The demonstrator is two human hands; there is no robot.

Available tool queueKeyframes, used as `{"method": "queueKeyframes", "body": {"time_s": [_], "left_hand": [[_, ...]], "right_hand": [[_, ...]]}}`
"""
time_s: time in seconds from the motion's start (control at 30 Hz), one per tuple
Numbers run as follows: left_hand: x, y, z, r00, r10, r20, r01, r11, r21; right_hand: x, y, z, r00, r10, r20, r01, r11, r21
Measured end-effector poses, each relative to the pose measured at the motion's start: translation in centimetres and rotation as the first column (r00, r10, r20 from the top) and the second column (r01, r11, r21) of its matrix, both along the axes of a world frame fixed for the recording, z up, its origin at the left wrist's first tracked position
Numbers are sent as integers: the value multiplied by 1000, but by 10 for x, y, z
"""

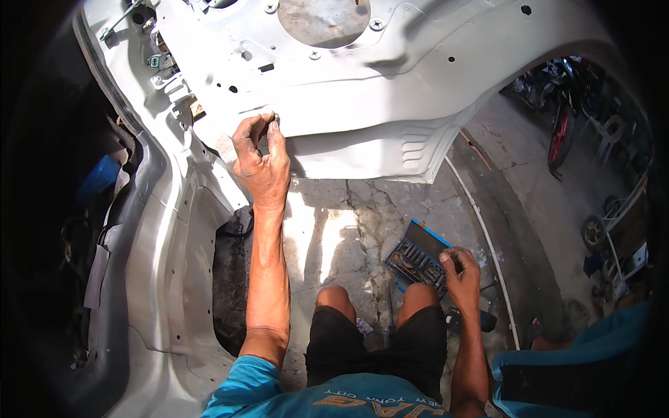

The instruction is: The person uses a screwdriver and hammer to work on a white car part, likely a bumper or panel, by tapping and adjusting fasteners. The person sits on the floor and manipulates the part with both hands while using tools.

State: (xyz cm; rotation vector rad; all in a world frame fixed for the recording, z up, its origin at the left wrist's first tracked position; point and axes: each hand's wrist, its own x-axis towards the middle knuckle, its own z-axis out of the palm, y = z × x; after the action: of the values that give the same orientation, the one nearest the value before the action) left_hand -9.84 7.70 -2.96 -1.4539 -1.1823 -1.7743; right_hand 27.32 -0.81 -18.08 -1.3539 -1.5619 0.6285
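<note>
My left hand (263, 164) is raised to the lower edge of a white car door panel (334, 104). Its thumb and fingers close in a pinch at the panel, around something too small to make out. My right hand (463, 279) hovers by my right knee with the fingers curled in against the thumb; whatever they hold, if anything, is hidden. Just past that hand, on the concrete, lies an open socket set case (418, 261) with a blue edge and rows of metal sockets.
The car's pale door frame (164, 258) runs down my left side. A long white hose or pipe (481, 223) crosses the floor at the right. Beyond it are a red-rimmed wheel (559, 136), a small wheeled frame (596, 231) and a blue-edged chair (557, 362).
</note>
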Motion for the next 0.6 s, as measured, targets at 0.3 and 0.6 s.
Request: {"method": "queueKeyframes", "body": {"time_s": [0.3,0.6], "left_hand": [[1,1,1,1000,-5,6,5,1000,10],[4,1,0,1000,13,3,-13,1000,-7]], "right_hand": [[0,-9,1,1000,1,-10,-2,996,-88],[2,-13,-3,1000,-19,2,19,989,-148]]}}
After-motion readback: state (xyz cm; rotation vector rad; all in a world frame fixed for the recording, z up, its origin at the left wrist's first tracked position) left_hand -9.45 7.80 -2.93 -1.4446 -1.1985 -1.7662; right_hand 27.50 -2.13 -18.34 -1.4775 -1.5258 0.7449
